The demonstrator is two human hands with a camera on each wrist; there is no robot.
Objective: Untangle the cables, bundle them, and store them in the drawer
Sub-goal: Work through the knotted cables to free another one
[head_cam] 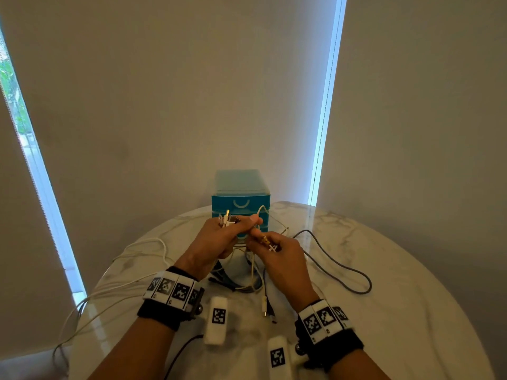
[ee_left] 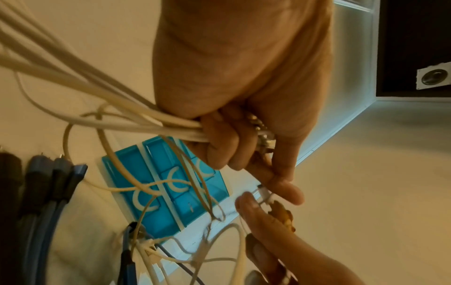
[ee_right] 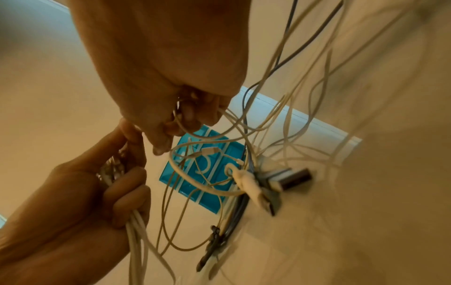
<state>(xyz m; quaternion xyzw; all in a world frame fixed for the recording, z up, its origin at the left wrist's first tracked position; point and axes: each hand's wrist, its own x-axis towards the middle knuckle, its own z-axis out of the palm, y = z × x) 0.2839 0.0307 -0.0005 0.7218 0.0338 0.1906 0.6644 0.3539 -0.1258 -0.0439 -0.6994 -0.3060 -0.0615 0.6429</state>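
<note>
My left hand (head_cam: 219, 237) (ee_left: 234, 138) grips a bunch of white cables (ee_left: 102, 104) above the table, their plugs (head_cam: 226, 218) sticking up out of the fist. Its thumb and forefinger also pinch a small connector (ee_left: 262, 193) against my right hand (head_cam: 274, 250) (ee_right: 175, 119), which pinches a thin white cable (ee_right: 234, 117) and a gold-tipped plug (head_cam: 265, 239). Loose white and grey cables (head_cam: 248, 281) hang tangled below both hands. The teal drawer unit (head_cam: 241, 198) stands behind the hands with its drawers closed.
A round marble table (head_cam: 397, 283) carries everything. A grey cable (head_cam: 345, 267) loops to the right. White cables (head_cam: 90, 300) trail off the left edge. A loose plug end (head_cam: 264, 307) lies near my wrists. Walls and blinds close in behind.
</note>
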